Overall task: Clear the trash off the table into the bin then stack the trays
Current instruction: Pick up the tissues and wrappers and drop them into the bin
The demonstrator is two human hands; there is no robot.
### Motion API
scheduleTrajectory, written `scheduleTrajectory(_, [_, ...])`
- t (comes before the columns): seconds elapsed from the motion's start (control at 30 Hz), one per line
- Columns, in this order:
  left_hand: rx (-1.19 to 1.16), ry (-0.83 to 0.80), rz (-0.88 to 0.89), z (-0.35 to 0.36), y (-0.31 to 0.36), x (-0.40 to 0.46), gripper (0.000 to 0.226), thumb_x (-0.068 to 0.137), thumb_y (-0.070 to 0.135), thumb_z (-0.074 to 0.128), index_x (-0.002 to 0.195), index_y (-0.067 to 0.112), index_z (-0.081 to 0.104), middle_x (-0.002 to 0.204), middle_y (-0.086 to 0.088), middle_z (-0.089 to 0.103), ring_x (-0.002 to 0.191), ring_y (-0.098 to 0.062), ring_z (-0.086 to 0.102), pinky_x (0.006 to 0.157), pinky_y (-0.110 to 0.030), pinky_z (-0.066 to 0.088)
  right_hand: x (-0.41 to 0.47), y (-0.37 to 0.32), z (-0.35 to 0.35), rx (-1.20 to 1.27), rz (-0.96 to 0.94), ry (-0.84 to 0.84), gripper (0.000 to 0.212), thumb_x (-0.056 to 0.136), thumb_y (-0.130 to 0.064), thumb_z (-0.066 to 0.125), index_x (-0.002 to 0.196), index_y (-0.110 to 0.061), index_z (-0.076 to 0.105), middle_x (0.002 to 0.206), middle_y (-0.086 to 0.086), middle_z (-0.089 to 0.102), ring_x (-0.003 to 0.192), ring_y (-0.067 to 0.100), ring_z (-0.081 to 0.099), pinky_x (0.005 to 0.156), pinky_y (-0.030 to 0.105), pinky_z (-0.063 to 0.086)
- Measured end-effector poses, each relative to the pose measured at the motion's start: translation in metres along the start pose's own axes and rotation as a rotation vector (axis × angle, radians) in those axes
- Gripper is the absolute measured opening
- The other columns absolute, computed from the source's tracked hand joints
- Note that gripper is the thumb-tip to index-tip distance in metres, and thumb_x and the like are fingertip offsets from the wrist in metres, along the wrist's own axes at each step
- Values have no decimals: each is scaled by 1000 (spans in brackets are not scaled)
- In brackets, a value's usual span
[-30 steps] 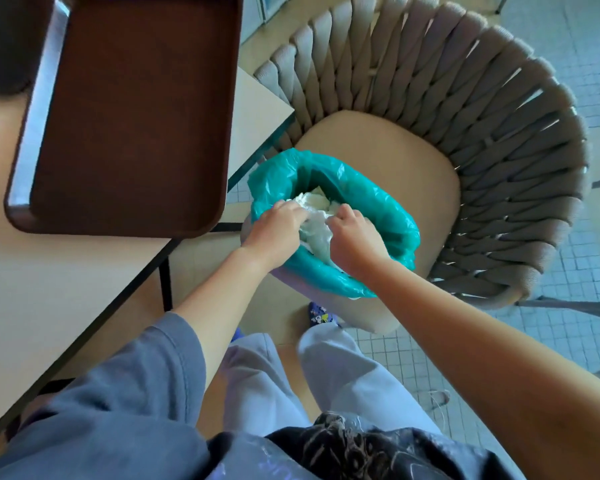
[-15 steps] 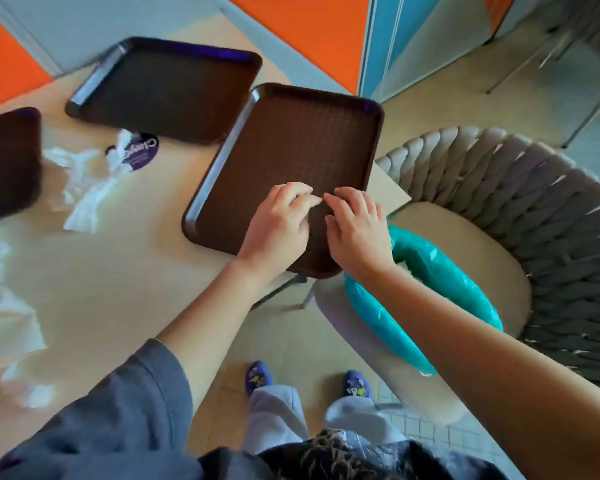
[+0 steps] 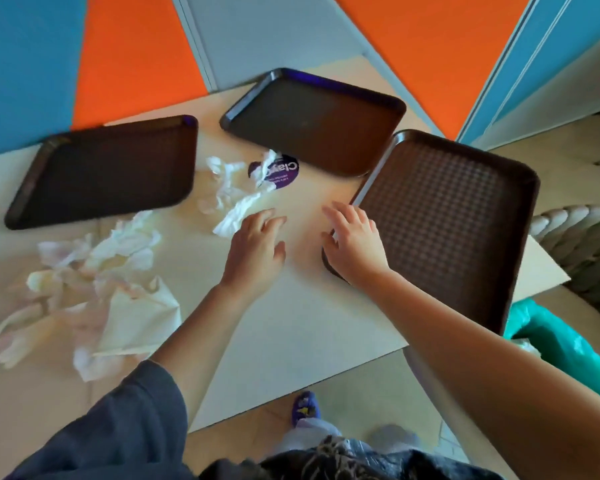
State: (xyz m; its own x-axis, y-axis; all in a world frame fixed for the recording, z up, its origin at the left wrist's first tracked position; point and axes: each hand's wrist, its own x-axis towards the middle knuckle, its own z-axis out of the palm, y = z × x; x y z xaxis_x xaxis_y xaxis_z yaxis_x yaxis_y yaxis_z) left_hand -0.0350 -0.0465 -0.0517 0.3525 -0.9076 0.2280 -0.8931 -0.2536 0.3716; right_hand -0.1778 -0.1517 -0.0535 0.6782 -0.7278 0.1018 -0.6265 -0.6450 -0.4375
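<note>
From the head camera, both hands hover over the table with fingers spread and loose, holding nothing. The left hand reaches toward the nearest crumpled white napkin, its fingertips just short of it, likely because that piece is the next to gather. The right hand rests over the near corner of the right tray, perhaps steadying it.

That tray lies flat, its long axis running from the near right table edge away toward the wall. The far tray and left tray lie crosswise, long axes roughly left to right. More napkins sprawl at the left; a purple round lid sits among tissue between the trays. The teal-lined bin waits at the right, just beside the table corner.
</note>
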Motion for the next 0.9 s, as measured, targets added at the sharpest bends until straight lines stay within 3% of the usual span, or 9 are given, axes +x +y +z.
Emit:
scheduleTrajectory(0.37, [47,-138,-118,2,-73,27,45,87,10,56,132,12,49,143,-9,42,130,-28,35,103,-40,36,76,-38,29,-15,-54,-198,47,96,-23,43,141,-21,32,152,3,27,140,26,21,114,44,21])
scheduleTrajectory(0.5, [111,-211,-174,18,-83,49,51,89,0,45,138,14,42,150,-7,32,129,-30,34,100,-40,40,109,-35,40,-22,-104,-260,50,93,-8,40,141,-19,32,152,4,26,139,25,20,112,43,24])
scheduleTrajectory(0.63, [195,-226,-202,32,-91,71,53,90,2,45,140,17,37,154,-4,24,125,-33,39,91,-42,44,149,-32,47,-20,-174,-354,68,81,8,38,143,-19,30,154,5,18,141,26,13,112,46,26])
scheduleTrajectory(0.77, [149,-240,-175,44,-96,85,44,92,17,49,136,16,43,143,-5,43,119,-33,44,91,-43,46,196,-29,56,-47,-182,-413,71,84,9,36,145,-26,26,156,8,9,141,32,7,113,45,23])
scheduleTrajectory(0.9, [28,-155,-160,55,-94,80,43,88,41,39,111,15,65,108,-5,63,99,-32,54,78,-40,51,227,-27,76,-99,-224,-478,55,95,-7,40,144,-30,28,156,10,5,142,35,3,114,50,19])
